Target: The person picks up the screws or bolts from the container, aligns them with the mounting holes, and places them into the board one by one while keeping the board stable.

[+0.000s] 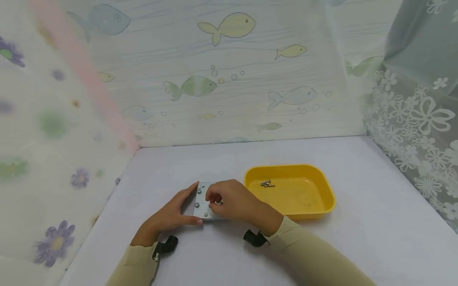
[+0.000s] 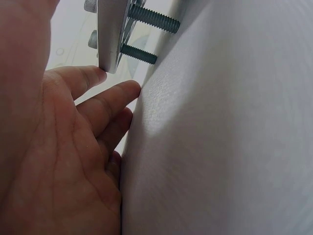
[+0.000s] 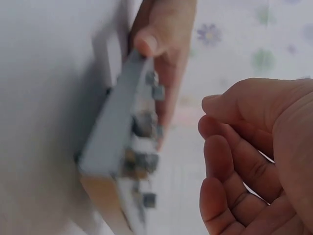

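A silvery metal plate (image 1: 201, 198) is set with several socket-head bolts (image 3: 149, 199). Threaded bolt shanks (image 2: 154, 18) stick out beneath it in the left wrist view. My left hand (image 1: 171, 214) holds the plate's left end, thumb at the near edge and index finger at the far corner. Over the plate is my right hand (image 1: 234, 200), its fingers curled in and thumb tip against the index fingertip. Nothing shows between those fingertips in the right wrist view, where the hand (image 3: 259, 156) stands apart from the bolt heads. It covers the plate's right part in the head view.
Right beside the plate stands a yellow tray (image 1: 293, 217), with several loose screws (image 1: 266, 184) at its left inside. White cloth (image 1: 200, 258) covers the table. Patterned curtains (image 1: 243, 111) hang behind and on both sides.
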{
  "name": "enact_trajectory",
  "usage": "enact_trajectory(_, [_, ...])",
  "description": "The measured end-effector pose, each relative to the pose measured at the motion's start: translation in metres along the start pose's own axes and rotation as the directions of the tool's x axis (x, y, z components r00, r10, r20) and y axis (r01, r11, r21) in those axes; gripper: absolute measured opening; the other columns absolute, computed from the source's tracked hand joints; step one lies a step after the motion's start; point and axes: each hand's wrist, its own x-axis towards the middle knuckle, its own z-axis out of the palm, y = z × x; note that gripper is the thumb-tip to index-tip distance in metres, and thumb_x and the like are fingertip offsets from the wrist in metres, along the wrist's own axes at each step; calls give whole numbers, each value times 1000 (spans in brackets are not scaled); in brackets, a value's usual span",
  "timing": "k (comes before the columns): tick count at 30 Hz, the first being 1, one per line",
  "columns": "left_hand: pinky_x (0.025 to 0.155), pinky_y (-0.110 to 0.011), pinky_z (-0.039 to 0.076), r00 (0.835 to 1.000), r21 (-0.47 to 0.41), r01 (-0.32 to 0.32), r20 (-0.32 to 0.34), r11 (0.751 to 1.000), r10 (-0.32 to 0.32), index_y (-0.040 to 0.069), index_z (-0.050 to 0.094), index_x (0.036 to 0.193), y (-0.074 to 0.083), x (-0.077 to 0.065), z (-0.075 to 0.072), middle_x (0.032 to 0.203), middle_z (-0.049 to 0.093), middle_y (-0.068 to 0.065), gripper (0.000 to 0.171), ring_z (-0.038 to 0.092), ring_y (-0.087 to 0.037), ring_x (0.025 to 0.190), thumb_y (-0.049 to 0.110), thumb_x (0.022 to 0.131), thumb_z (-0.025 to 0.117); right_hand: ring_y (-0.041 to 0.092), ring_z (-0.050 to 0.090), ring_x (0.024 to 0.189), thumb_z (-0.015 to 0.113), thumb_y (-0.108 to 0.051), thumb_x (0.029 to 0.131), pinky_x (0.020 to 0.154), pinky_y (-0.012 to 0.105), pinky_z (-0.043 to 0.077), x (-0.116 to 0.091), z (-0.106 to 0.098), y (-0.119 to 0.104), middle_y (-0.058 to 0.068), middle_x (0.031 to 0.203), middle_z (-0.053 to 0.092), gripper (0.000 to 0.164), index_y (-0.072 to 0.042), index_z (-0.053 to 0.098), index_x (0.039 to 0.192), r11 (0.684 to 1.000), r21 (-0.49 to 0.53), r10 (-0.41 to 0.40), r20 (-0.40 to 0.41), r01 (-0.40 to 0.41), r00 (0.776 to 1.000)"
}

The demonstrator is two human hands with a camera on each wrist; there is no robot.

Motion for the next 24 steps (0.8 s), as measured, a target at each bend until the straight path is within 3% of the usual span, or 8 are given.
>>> enact_trajectory(12, [125, -65, 19, 1000, 20, -3, -7, 1000, 3, 28, 20, 167, 0, 2, 2, 171, 25, -3, 122, 22, -33, 158, 53, 71, 92, 7, 66, 89, 71, -16, 96, 82, 21, 56, -5, -34, 15, -14, 96, 71, 11, -16, 74, 106, 999, -48, 18, 5, -18, 1000])
enact_trajectory(24, [125, -64, 18, 1000, 37, -4, -13, 999, 4, 27, 20, 167, -1, 3, 3, 171, 25, -3, 123, 20, -34, 159, 52, 71, 92, 4, 64, 82, 74, -13, 92, 78, 24, 57, -14, -62, 41, -14, 89, 70, 7, -17, 74, 98, 997, -59, 46, -36, -48, 998])
